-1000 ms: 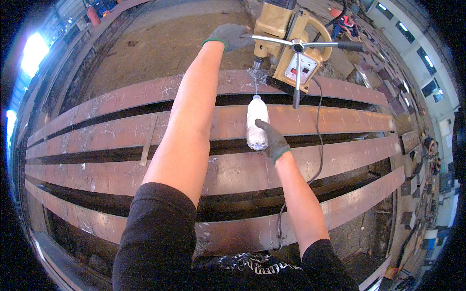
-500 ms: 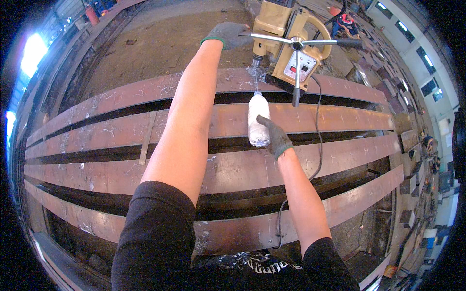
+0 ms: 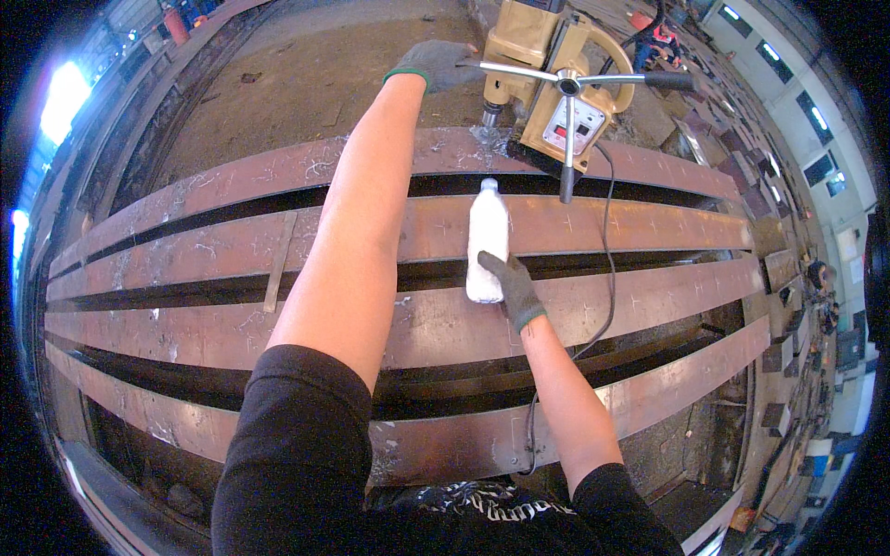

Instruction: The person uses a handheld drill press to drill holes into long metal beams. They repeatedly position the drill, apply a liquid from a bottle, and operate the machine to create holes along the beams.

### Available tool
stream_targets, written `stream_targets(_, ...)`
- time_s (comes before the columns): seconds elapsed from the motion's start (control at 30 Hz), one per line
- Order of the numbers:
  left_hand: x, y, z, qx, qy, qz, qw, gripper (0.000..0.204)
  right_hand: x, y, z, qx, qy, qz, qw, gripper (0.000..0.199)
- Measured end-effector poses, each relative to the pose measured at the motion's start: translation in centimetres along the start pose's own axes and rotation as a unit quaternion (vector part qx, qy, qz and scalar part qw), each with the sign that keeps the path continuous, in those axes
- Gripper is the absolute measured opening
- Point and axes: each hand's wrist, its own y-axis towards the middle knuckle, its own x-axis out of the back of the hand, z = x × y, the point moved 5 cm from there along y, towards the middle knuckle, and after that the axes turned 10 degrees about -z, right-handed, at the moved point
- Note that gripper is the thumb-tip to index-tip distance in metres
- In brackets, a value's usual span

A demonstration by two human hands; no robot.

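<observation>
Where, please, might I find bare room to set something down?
On the second-farthest beam, between the bottle and the black cable, or right of that cable. The farthest beam is crowded around the drill and metal shavings.

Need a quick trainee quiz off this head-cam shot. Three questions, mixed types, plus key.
1. Multiple choice: what is the right hand holding?
A) the power cable
B) a white bottle
C) a flat metal strip

2. True or false: both hands are on the bottle.

3. Fill in the gap: the bottle's narrow end points toward the tan ______.

Key:
1. B.
2. False; the left hand is at the end of a metal lever, away from the bottle.
3. Drill.
</observation>
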Motion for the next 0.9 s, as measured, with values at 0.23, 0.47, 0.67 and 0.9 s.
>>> stream_targets(0.23,0.5,-0.6,-0.2,0.012,0.003,0.014,1.000,0.063,-0.8,-1.8,-1.7,0.052,-0.020,0.002,0.998,0.053)
stream_targets(0.47,0.3,-0.6,0.1,-0.010,-0.017,-0.031,0.999,0.057,-0.8,-2.0,-1.7,0.083,-0.025,-0.013,0.996,0.052)
stream_targets(0.67,-0.1,-0.9,0.2,-0.005,-0.040,-0.043,0.998,0.056,-0.6,-1.7,-2.2,0.078,0.001,-0.012,0.997,0.051)
stream_targets(0.9,0.8,-1.1,-0.4,0.007,0.000,-0.009,1.000,0.060,-0.6,-1.7,-2.0,0.063,-0.003,-0.021,0.998,0.050)
